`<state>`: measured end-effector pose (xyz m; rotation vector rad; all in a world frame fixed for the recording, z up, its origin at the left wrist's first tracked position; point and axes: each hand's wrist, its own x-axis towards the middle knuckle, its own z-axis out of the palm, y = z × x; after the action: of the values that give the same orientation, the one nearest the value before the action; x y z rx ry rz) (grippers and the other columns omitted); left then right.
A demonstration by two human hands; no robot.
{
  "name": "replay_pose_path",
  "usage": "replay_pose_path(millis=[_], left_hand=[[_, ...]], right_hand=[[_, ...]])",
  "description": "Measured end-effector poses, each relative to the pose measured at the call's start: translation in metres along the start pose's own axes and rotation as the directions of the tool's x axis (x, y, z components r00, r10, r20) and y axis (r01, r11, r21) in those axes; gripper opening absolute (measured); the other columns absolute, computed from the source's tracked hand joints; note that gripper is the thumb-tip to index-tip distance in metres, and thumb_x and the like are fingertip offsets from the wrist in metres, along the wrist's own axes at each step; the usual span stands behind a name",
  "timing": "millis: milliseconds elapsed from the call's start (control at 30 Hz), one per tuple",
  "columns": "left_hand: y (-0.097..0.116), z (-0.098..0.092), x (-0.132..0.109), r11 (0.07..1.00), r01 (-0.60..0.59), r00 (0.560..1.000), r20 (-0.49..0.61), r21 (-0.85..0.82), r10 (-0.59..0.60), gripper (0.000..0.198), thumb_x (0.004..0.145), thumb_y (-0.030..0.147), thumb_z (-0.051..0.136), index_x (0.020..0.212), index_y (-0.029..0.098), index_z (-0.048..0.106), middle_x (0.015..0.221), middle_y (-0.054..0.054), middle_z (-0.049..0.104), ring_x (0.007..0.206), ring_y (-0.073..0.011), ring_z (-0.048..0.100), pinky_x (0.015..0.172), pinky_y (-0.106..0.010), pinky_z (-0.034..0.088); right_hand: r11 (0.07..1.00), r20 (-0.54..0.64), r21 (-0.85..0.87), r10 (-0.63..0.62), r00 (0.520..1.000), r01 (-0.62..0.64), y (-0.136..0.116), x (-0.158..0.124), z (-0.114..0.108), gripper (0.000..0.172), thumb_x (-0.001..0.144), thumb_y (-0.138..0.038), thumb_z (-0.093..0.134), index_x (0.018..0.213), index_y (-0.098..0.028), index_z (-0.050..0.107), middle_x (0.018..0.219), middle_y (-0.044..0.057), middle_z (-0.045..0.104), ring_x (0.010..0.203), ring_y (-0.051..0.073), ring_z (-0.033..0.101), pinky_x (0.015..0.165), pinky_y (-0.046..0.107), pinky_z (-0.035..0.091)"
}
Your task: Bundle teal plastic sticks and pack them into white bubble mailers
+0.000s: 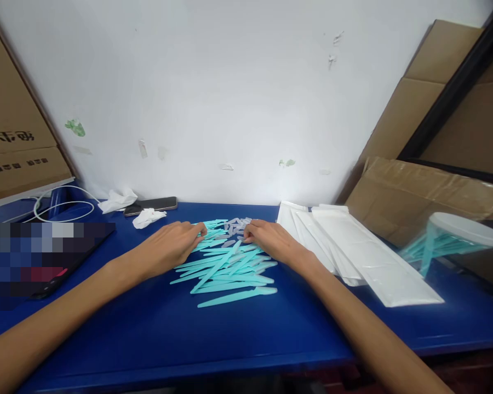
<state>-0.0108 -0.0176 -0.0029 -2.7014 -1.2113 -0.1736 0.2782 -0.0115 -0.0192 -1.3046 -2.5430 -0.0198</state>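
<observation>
A loose pile of teal eyebrow razors (225,268), several with clear caps over their blade ends, lies on the blue table. Behind it is a small heap of clear plastic caps (234,225). My left hand (179,241) is closed in a pinch at the pile's far left edge; what its fingertips hold is hidden. Across from it, my right hand (269,238) pinches beside the clear caps, with a razor's end close to its fingertips. I cannot make out what lies between those fingers. One razor (236,297) rests apart at the near side.
White padded envelopes (353,251) lie right of the pile, near a tilted clear tub (468,235) of teal razors. Cardboard boxes (427,191) stand at both sides. Back left are a phone (156,204), crumpled tissues (148,218), a white cable (66,202) and a partly blurred dark device (82,251).
</observation>
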Motion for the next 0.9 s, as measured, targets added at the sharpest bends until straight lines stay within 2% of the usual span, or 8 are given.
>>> replay_pose_path(millis=[167,300,400,600,800,900], left_hand=[[0.003,0.006,0.003,0.992,-0.005,0.992,-0.124,-0.124,-0.010,0.035,0.106,0.038,0.026,0.124,0.022,0.051,0.116,-0.007,0.063,0.102,-0.0229,0.062,0.081,-0.035,0.047],[0.006,0.012,0.002,0.990,0.010,0.994,-0.110,-0.144,-0.026,0.040,0.104,0.042,0.031,0.131,0.024,0.053,0.124,-0.007,0.064,0.106,-0.0254,0.064,0.082,-0.036,0.050],[0.008,0.012,0.001,0.990,0.007,0.995,-0.093,-0.141,-0.020,0.042,0.103,0.044,0.033,0.132,0.024,0.057,0.120,-0.007,0.066,0.098,-0.0250,0.067,0.076,-0.035,0.051],[0.012,0.009,0.002,0.984,-0.038,0.984,-0.176,-0.172,0.007,0.044,0.105,0.039,0.028,0.123,0.021,0.064,0.106,-0.006,0.071,0.094,-0.0220,0.068,0.075,-0.032,0.051],[0.012,0.011,0.002,0.986,-0.059,0.973,-0.230,-0.157,0.021,0.042,0.105,0.039,0.030,0.122,0.020,0.064,0.108,-0.006,0.072,0.101,-0.0236,0.067,0.075,-0.032,0.051],[0.012,0.011,0.002,0.988,-0.041,0.972,-0.235,-0.150,0.004,0.042,0.105,0.038,0.030,0.122,0.019,0.064,0.108,-0.007,0.071,0.097,-0.0231,0.068,0.075,-0.032,0.051]], right_hand=[[0.999,-0.072,0.043,0.014,0.997,-0.011,-0.004,-0.005,-0.010,0.018,0.104,-0.029,0.044,0.105,-0.022,0.061,0.087,0.000,0.072,0.072,0.015,0.064,0.062,0.024,0.038],[0.987,-0.217,0.140,-0.051,0.975,0.083,-0.008,-0.007,-0.013,0.019,0.101,-0.032,0.050,0.106,-0.021,0.065,0.098,0.003,0.075,0.085,0.016,0.069,0.071,0.025,0.046],[0.977,-0.287,0.156,-0.098,0.953,0.147,-0.011,-0.007,-0.011,0.020,0.101,-0.032,0.052,0.106,-0.021,0.068,0.101,0.003,0.076,0.090,0.016,0.070,0.078,0.026,0.050],[0.983,-0.345,0.094,-0.118,0.931,0.159,-0.013,-0.005,-0.007,0.021,0.099,-0.033,0.054,0.107,-0.022,0.070,0.101,0.003,0.077,0.091,0.017,0.072,0.079,0.027,0.053],[0.976,-0.343,0.147,-0.102,0.934,0.160,-0.014,-0.006,-0.006,0.021,0.099,-0.034,0.054,0.106,-0.023,0.071,0.101,0.001,0.077,0.089,0.017,0.072,0.078,0.026,0.053],[0.971,-0.348,0.178,-0.090,0.933,0.160,-0.013,-0.006,-0.005,0.022,0.099,-0.034,0.054,0.107,-0.023,0.071,0.102,0.001,0.077,0.091,0.016,0.072,0.080,0.026,0.053]])
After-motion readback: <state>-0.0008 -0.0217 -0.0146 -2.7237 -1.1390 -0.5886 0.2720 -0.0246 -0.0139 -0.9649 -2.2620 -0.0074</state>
